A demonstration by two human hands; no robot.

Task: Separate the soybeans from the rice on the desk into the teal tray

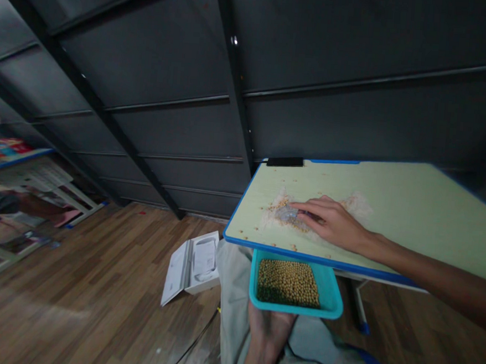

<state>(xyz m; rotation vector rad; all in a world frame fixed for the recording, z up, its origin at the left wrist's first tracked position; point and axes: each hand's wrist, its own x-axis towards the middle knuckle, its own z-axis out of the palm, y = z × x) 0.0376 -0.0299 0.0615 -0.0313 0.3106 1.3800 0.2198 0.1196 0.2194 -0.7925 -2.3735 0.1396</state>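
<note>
My left hand (272, 324) supports a turquoise tray (330, 292) from below, at the near edge of the table. Yellowish round beans (289, 282), like soybeans, fill much of the tray. Over the tabletop, my right hand (334, 221) reaches in from the right, with its index finger and thumb around a clear, shiny plastic piece (287, 212). That piece rests among loose beans and a patch of fine whitish grains (271, 216). Another whitish patch (358, 204) lies beyond the hand. Its other fingers are curled and partly hidden.
Scattered beans (294, 247) dot the pale green table (411, 216), which has a blue edge. A black flat object (285, 161) sits at its far edge. An opened white box (198, 262) and a cable (194, 342) are on the wooden floor. Another person's leg (37, 206) shows at left.
</note>
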